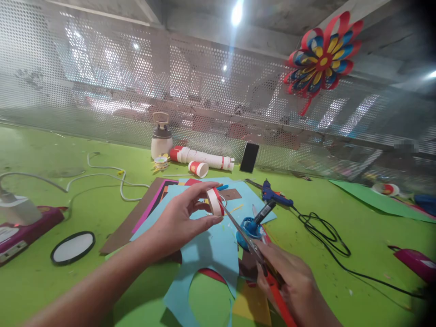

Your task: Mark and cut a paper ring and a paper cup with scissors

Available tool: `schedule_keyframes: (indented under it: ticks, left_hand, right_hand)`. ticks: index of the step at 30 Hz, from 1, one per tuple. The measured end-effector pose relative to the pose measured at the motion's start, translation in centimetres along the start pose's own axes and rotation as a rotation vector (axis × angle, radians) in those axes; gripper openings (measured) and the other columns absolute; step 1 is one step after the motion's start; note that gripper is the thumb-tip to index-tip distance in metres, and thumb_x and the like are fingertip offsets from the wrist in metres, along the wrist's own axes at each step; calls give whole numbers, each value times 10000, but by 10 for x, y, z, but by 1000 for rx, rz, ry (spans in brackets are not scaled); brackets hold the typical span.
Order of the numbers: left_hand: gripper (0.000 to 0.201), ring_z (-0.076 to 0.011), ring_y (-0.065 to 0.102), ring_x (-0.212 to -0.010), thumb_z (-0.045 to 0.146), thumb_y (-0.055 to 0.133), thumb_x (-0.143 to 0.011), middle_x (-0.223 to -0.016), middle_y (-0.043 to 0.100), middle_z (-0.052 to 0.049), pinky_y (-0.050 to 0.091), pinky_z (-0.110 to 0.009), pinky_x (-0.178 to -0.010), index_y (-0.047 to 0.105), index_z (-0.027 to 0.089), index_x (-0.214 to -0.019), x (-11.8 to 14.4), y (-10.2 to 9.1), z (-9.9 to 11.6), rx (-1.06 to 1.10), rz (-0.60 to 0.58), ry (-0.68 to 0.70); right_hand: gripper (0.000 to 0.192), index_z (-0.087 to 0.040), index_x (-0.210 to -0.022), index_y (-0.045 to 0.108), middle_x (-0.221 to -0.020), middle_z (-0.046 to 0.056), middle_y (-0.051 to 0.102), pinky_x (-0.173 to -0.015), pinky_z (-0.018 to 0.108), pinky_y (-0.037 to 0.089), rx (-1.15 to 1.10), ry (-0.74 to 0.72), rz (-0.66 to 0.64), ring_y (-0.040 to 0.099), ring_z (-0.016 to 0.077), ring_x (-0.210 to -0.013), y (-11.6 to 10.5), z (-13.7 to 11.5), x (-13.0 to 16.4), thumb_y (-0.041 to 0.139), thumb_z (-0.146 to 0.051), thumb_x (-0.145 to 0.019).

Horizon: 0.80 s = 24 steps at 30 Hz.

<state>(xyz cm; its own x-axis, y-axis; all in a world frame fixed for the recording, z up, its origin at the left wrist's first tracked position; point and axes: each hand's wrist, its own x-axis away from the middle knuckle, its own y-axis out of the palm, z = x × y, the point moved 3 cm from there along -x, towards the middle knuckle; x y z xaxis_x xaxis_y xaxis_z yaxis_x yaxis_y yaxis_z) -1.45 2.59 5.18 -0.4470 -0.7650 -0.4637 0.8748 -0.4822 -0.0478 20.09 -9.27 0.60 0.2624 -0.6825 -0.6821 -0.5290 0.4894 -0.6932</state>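
Between the thumb and fingers of my left hand (185,213) is a short white ring with a red edge (214,202), like a slice of paper cup. My right hand (289,277) grips a pair of scissors (250,245) with red-orange handles. The blades point up and left, their tips at the ring's red edge; whether they cut into it I cannot tell. Below lie blue paper sheets (218,254), one with a round hole. A blue pot (242,238) holding a black marker (265,211) stands just beyond the scissors.
A blue glue gun (274,195) trails a black cord (335,263) to the right. Behind are a paper cup (198,169), a stack of white cups (204,158), a phone (250,157) and a spray bottle (161,144). Leftward sit a power strip (44,222) and a black-rimmed disc (72,248).
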Motion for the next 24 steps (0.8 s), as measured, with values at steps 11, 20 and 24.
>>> schedule_keyframes:
  ticks: [11,20,24]
  left_hand:
    - [546,-272,647,-1182,247,739,-794,-1333,647,-122,553,-446,-1022,590,184,-1316,1,0,2,-94,32,-25]
    - [488,-232,666,-1100,214,682,-805,-1223,661,-116,607,-359,-915,612,166,-1286,0,0,10,-287,80,134]
    - [478,-212,674,-1042,219,674,-815,-1167,668,-108,618,-350,-885,616,158,-1286,0,1,12,-347,104,175]
  right_hand:
    - [454,-221,-1229,639,-811,27,717,-600,243,566,-67,42,-11,688,168,-652,-1,-3,-6,551,-46,-819]
    - [338,-208,-1090,696,-766,30,752,-497,193,550,-151,84,-18,717,165,-600,4,-4,-8,505,-78,-843]
    - [432,-209,-1173,681,-795,29,744,-577,238,572,-123,85,4,704,176,-622,4,0,-4,549,-66,-788]
